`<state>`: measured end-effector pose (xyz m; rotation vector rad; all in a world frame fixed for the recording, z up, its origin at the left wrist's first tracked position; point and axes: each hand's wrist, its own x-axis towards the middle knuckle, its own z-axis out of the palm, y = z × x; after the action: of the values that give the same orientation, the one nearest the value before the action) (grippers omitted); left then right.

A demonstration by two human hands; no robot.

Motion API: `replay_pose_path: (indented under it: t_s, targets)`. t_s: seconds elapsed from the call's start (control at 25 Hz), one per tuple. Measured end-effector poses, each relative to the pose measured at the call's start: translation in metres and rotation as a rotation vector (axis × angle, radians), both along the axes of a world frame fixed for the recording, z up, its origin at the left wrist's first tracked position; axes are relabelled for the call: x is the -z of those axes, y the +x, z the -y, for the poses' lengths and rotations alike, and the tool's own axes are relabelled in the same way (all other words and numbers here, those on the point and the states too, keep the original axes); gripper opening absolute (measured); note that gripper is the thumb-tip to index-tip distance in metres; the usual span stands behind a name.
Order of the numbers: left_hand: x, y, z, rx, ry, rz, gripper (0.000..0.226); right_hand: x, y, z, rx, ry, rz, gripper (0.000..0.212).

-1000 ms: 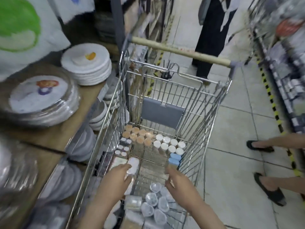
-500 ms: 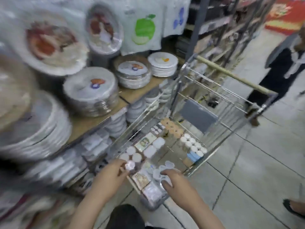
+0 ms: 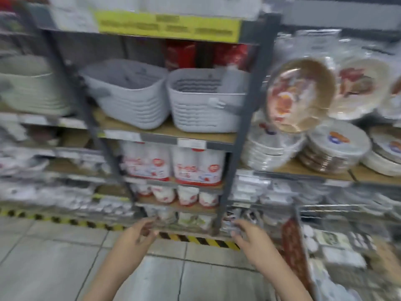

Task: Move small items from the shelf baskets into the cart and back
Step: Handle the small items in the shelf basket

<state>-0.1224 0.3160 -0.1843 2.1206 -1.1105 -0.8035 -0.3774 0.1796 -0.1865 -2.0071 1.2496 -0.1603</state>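
Observation:
Two grey ribbed baskets stand side by side on a wooden shelf, the left basket and the right basket. The wire cart sits at the lower right with several small white and packaged items inside. My left hand is low over the floor in front of the shelving, fingers curled round a small clear item that is blurred. My right hand is beside the cart's near end, pinching another small clear item. Both hands are well below the baskets.
Wrapped stacks of paper plates fill the shelves on the right. White and red cup packs stand under the baskets. A dark metal upright divides the shelving. Yellow-black tape marks the floor's edge on grey tiles.
The view has swung left from the cart to the shelf with the baskets. Both hands have left the cart and now hang in front of the shelving, each with a small item.

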Motion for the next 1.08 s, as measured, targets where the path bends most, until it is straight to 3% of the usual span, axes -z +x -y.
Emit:
replay_pose_path:
  t_s: [0.2, 0.36, 0.72, 1.08]
  targets:
    - [-0.013, 0.109, -0.108, -0.257, 0.070, -0.026, 0.020, -0.013, 0.148, -0.058, -0.196, -0.003, 0.084, 0.031]
    - [-0.018, 0.162, -0.144, -0.369, 0.075, 0.016, 0.025, -0.019, 0.217, -0.089, -0.311, 0.036, 0.073, 0.028]
    - [-0.070, 0.254, -0.081, -0.269, -0.121, 0.070, 0.031, -0.046, 0.345, -0.042, -0.349, -0.010, 0.134, 0.021]
    - [-0.097, 0.419, -0.067, -0.527, -0.201, 0.212, 0.025, -0.106, 0.546, 0.001, -0.526, -0.102, 0.333, 0.027]
